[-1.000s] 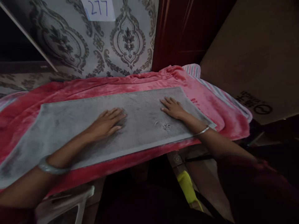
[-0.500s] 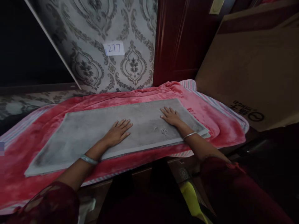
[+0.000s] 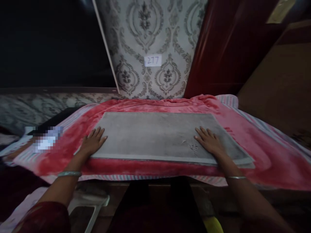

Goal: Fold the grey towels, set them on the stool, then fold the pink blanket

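Lying flat across the red blanket [image 3: 257, 142], the grey cloth [image 3: 150, 136] spreads between and beneath the two hands. The left hand [image 3: 93, 141] rests at its left end, the fingers over the surface and the wrist crossing the near left corner, whose tip shows just outside the arm. The right hand [image 3: 207, 139] rests on the right part, inside the right edge, with a strip of cloth showing beyond it. Both hands are open, palms down and fingers somewhat spread, pressing on the cloth without grasping anything; they stand well apart, the middle of the cloth bare between them.

The cloth is a long, wide piece with fairly straight edges, mostly smooth, paler along the near border and blotched with darker grey towards the right. Just beside the right hand's fingertips is a small dark, crinkled patch [image 3: 193, 148]; whether it is creasing or a mark, I cannot tell. At the near right corner a second layer peeks out underneath. Red blanket shows along every side.
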{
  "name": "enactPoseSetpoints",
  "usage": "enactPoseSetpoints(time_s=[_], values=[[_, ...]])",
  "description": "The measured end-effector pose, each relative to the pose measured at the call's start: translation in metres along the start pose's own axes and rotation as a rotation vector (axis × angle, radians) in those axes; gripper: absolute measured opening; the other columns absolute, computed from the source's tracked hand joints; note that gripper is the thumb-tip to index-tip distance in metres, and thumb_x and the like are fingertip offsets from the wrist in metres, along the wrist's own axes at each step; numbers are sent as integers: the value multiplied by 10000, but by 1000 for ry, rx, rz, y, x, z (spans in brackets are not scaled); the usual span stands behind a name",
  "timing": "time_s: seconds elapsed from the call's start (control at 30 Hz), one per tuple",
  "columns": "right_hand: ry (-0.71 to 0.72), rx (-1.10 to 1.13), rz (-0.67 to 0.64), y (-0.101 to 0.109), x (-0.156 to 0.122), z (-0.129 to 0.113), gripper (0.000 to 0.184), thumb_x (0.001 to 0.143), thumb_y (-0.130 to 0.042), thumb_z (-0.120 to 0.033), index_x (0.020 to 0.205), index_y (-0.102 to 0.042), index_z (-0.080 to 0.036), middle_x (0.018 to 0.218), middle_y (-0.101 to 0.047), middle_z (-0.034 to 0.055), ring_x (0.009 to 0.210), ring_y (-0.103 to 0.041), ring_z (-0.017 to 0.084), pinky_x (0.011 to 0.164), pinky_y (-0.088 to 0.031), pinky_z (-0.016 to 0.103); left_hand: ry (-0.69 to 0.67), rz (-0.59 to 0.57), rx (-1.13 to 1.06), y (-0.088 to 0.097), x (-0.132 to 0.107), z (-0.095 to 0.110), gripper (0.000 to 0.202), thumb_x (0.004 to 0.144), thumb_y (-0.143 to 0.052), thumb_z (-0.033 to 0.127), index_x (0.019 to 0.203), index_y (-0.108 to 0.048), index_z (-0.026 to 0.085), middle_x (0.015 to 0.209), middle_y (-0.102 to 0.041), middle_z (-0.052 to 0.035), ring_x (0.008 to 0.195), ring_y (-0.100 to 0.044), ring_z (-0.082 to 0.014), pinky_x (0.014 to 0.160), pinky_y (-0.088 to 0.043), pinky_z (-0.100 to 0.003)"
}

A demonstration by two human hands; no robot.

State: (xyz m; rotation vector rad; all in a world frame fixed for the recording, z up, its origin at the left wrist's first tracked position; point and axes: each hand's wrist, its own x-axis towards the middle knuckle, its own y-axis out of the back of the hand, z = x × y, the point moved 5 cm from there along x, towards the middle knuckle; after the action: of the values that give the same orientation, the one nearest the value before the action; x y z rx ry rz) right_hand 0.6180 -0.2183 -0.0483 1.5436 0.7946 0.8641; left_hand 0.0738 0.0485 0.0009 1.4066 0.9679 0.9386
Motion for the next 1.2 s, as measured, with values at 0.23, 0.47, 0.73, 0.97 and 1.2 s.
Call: enactPoseSetpoints(time_s=[0.23, 0.47, 0.73, 0.97, 1.2], values=[[40, 13, 66, -23, 6, 13, 683, 935, -241, -560, 1549, -378, -294, 1619, -312, 35, 1465, -302, 362, 1139, -302, 632, 146, -41, -13, 7, -21, -32, 640, 998, -268, 456, 1549, -326, 134, 1626, -264, -183, 1497, -255, -366, 1158, -264, -627], [0, 26, -16, -25, 27, 14, 712, 908, -247, -618, 1527, -415, -308, 1595, -359, 59, 1449, -342, 350, 1115, -346, 634, -152, 31, -62, 14, 17, 45, 661, 978, -318, 514, 1561, -305, 203, 1646, -231, -153, 1528, -188, -310, 1206, -160, -594], [109, -9, 13, 14, 86, -71, 587, 988, -279, -453, 1514, -431, -240, 1581, -378, 116, 1456, -344, 300, 1130, -343, 576, -383, -43, -164, 24, 89, 155, 689, 977, -323, 517, 1572, -266, 175, 1654, -186, -171, 1537, -148, -303, 1219, -127, -568], [242, -33, -19, -6, 117, -127, 590, 1006, -260, -483, 1559, -342, -292, 1639, -250, 62, 1495, -257, 285, 1169, -258, 585, -450, -65, -157, 1, 113, 184, 678, 991, -252, 544, 1578, -268, 205, 1655, -198, -138, 1539, -151, -285, 1224, -102, -570], [129, -45, -31, -26, 142, -8, 645, 964, -230, -486, 1552, -366, -258, 1608, -329, 68, 1483, -282, 304, 1160, -268, 619, -193, -35, -91, -4, 150, 81, 639, 999, -243, 547, 1575, -269, 272, 1658, -215, -81, 1533, -170, -285, 1210, -122, -582]])
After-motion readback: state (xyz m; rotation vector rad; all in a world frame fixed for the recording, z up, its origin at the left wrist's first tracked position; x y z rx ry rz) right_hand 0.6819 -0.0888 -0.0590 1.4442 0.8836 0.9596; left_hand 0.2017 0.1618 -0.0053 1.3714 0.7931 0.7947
